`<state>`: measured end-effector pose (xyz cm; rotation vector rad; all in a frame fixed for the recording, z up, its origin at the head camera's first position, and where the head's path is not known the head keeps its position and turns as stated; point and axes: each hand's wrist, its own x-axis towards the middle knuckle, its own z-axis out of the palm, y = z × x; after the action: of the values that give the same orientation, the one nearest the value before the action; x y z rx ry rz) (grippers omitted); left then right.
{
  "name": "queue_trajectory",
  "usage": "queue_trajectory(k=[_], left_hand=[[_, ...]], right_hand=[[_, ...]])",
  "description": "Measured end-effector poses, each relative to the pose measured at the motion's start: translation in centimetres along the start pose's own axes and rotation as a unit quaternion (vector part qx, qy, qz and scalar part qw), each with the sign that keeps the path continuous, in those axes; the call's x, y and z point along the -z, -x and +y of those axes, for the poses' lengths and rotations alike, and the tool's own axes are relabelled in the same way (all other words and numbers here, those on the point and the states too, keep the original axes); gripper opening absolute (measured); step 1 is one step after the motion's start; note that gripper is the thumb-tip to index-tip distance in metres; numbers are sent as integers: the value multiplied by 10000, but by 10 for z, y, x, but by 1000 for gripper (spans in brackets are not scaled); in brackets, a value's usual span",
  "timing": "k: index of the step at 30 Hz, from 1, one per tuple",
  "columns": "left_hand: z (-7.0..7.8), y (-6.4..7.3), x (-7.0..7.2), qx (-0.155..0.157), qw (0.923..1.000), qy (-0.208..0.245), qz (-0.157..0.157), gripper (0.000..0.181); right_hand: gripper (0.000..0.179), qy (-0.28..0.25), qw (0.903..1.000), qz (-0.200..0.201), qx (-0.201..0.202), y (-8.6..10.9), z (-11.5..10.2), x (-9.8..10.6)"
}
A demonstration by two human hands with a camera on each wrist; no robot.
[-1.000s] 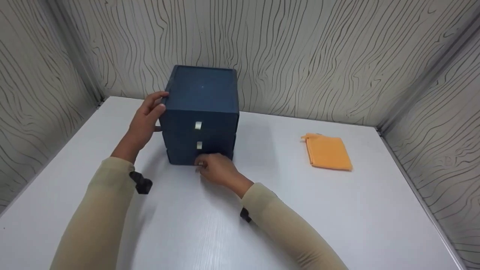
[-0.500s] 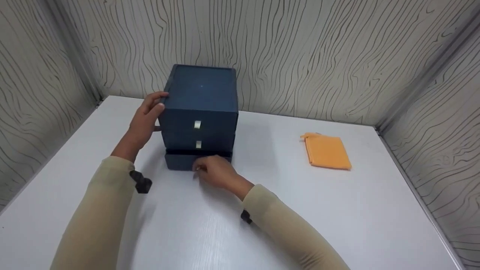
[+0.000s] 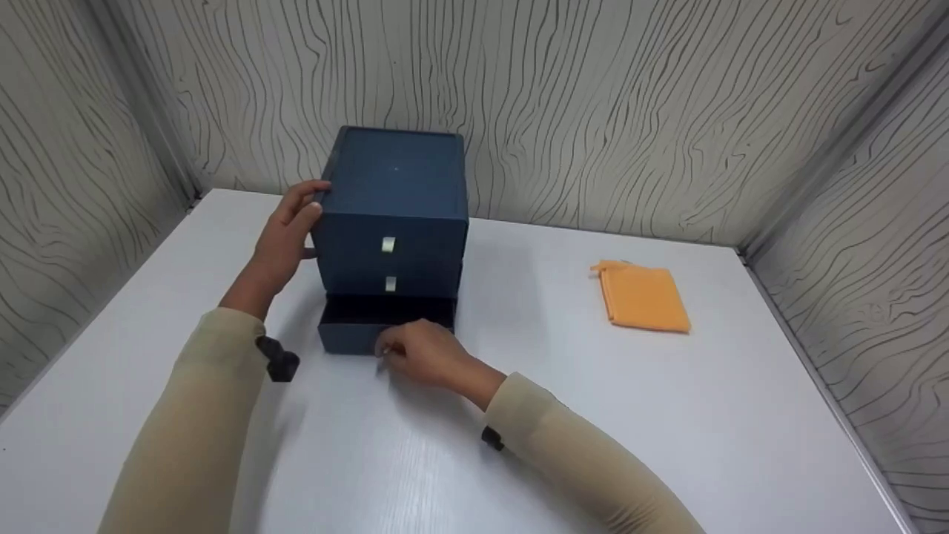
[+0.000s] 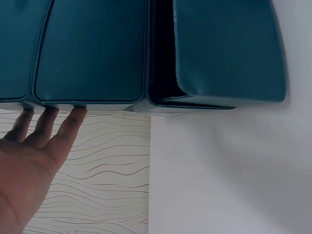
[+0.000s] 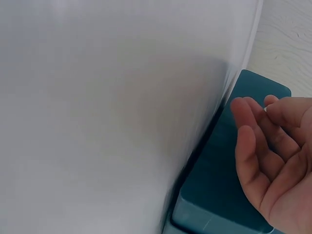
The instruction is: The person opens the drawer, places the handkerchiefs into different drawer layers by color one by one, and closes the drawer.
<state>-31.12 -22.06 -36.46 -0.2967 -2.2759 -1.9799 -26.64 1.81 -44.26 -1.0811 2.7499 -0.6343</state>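
A dark blue drawer cabinet (image 3: 397, 174) with three stacked drawers stands toward the back of the table. My left hand (image 3: 282, 241) rests against its left side, thumb and fingertips along the upper edge. Seen in the left wrist view, the straight fingers (image 4: 63, 134) of that hand touch the cabinet wall. The bottom drawer (image 3: 347, 339) is pulled partway out, and its visible inside is dark. At its front, my right hand (image 3: 426, 354) pinches the drawer's small handle, mostly hidden by the fingers. The top handle (image 3: 388, 245) and middle handle (image 3: 391, 283) are pale tabs on closed drawers.
A folded orange cloth (image 3: 646, 297) lies on the white table (image 3: 563, 415) to the right. Wood-patterned panels (image 3: 593, 111) wall the table at the back and sides. The cabinet stands close to the back panel.
The bottom drawer has slid out from closed to partway open, drawn toward me by my right hand. My left hand has stayed on the cabinet's side.
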Motion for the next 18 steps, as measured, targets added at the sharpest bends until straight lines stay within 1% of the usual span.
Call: queue_trajectory(k=[9,13,18], left_hand=[[-2,-1,0,28,10000,-4,35,39],[-2,-1,0,39,10000,44,29,39],[-2,-2,0,40,10000,-35,35,42]], right_hand=[[21,77,9993,-80,366,16,-11,-3],[20,62,9987,-55,509,24,-17,-6],[22,183,9971,44,734,33,-23,-8]])
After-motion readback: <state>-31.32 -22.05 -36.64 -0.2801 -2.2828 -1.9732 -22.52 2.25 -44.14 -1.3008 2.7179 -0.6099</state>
